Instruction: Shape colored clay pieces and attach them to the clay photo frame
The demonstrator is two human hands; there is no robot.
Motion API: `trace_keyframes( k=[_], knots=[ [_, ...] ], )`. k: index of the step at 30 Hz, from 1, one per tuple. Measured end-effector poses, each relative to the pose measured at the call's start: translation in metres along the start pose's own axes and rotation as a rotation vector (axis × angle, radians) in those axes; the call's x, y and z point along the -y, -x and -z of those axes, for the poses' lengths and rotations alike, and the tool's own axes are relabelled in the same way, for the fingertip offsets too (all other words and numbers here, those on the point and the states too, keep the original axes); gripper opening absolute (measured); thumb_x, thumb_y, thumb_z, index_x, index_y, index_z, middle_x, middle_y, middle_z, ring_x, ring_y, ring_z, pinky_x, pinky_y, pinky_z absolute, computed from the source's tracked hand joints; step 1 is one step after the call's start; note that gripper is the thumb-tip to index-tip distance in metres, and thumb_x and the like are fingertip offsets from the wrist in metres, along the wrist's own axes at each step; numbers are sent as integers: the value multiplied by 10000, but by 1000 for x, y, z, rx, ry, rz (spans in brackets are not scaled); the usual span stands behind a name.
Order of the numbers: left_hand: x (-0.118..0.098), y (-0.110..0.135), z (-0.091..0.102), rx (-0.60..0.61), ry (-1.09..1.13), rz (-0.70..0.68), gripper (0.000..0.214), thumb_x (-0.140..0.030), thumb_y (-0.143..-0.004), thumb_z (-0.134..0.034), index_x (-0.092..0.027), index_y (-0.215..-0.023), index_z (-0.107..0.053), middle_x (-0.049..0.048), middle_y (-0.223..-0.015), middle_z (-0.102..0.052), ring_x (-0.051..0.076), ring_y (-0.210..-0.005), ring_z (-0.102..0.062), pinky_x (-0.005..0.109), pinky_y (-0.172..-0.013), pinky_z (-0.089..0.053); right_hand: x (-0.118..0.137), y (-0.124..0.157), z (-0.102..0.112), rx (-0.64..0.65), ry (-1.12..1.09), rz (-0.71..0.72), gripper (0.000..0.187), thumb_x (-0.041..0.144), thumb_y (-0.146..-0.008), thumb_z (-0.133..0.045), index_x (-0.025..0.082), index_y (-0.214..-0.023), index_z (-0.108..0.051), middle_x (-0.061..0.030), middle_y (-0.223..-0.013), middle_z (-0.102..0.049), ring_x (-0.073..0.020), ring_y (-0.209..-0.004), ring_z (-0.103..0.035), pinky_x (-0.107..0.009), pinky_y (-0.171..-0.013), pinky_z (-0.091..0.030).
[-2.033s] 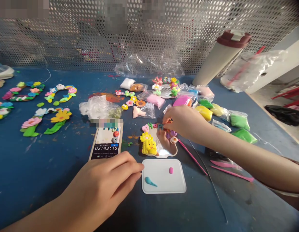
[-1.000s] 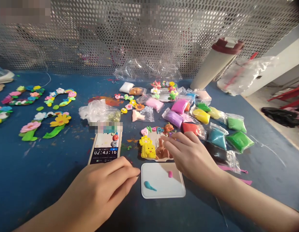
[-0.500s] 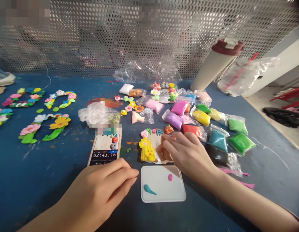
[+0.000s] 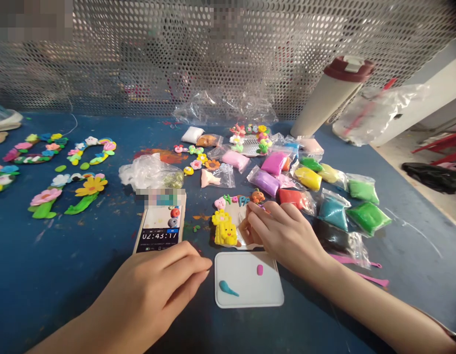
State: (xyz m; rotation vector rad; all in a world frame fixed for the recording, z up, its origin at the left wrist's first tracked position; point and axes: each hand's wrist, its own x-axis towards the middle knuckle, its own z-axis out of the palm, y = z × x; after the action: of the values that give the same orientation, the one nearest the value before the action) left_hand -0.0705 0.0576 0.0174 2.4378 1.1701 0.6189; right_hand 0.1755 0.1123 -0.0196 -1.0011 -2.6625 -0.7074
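My right hand (image 4: 283, 233) rests with fingers spread on a small clay-decorated piece (image 4: 233, 216) that carries a yellow figure (image 4: 225, 232), a pink shape and an orange figure (image 4: 256, 196). Its fingertips touch the piece's right side. My left hand (image 4: 154, 297) lies on the blue table (image 4: 65, 260) with fingers together and loosely curled, holding nothing, just left of a white tray (image 4: 249, 290). The tray holds a teal clay teardrop (image 4: 228, 288) and a small pink clay bit (image 4: 259, 269). A phone (image 4: 160, 223) showing a timer lies above my left hand.
Several bags of coloured clay (image 4: 316, 189) lie right of the piece. Clay flower decorations (image 4: 61, 167) cover the left of the table. Pink modelling tools (image 4: 360, 268) lie at the right. A tall cup with a dark red lid (image 4: 333, 96) and plastic bags stand by the perforated back wall (image 4: 176, 59).
My right hand drew back from the piece's top edge and settled lower on its right side, uncovering the clay bags. My left hand stayed put. The phone timer advanced.
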Motion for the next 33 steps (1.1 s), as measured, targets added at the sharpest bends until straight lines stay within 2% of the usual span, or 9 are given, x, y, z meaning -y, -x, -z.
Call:
trace_keyframes(
  k=[8,11,17,19,22,26,28,31,33],
  knots=[
    [1,2,-1,3,-11,0,205,-169,-933,-462,-236,-942,-655,-42,-823,-681,97,-708,-680,197,-613,-468,2,1,2,-85,-56,9,291,93,-944,-412,113,-852,-687,-117,-970,-738,-218,-786,-531,-329,-640,-321],
    [0,1,0,2,-22,5,218,-166,-927,-455,-229,-913,-663,-39,-808,-684,100,-694,-681,200,-612,-477,3,2,0,-61,-59,19,275,96,-947,-416,104,-900,-687,-129,-1045,-728,-223,-839,-548,-331,-653,-328],
    [-1,-1,1,-12,-16,-5,233,-154,-922,-449,-220,-916,-672,-26,-814,-700,106,-697,-687,188,-628,-505,2,2,-3,-37,-116,-17,222,109,-927,-468,123,-818,-661,-117,-1024,-738,-227,-861,-591,-343,-684,-340],
    [-1,-2,2,-13,-15,-8,229,-148,-918,-453,-217,-917,-672,-24,-822,-708,105,-705,-691,179,-632,-511,-1,4,5,-81,-133,-36,191,102,-921,-477,133,-852,-653,-100,-1046,-740,-220,-891,-610,-347,-700,-350],
    [-2,-2,5,-20,-41,-20,229,-167,-930,-444,-215,-922,-668,-22,-828,-715,104,-701,-698,174,-623,-515,-10,9,35,-221,-140,-114,136,87,-867,-553,184,-927,-627,-51,-1090,-736,-224,-947,-628,-371,-767,-370],
    [-6,-1,9,-15,-102,-31,234,-198,-941,-424,-211,-865,-645,-19,-776,-697,111,-649,-683,188,-574,-506,-26,23,75,-334,-191,-468,161,115,-877,-528,250,-926,-600,-46,-889,-738,-238,-852,-637,-389,-770,-414],
    [-9,1,10,9,-148,-36,265,-209,-939,-422,-201,-739,-597,-21,-668,-639,111,-548,-631,196,-489,-465,-34,36,80,-239,-155,-638,124,220,-913,-486,221,-892,-608,-91,-836,-695,-262,-802,-617,-389,-700,-424],
    [-13,7,9,27,-221,-34,337,-230,-947,-400,-199,-633,-519,-25,-575,-539,112,-451,-547,209,-410,-397,-41,62,65,97,76,-642,327,384,-953,-359,211,-846,-615,-115,-784,-666,-322,-773,-577,-405,-619,-371],
    [-15,11,5,32,-230,-28,335,-226,-958,-373,-195,-670,-543,-14,-621,-560,117,-486,-573,207,-434,-416,-39,76,52,178,40,-650,346,363,-965,-326,212,-818,-601,-88,-733,-657,-292,-730,-579,-380,-610,-359]
  ],
)
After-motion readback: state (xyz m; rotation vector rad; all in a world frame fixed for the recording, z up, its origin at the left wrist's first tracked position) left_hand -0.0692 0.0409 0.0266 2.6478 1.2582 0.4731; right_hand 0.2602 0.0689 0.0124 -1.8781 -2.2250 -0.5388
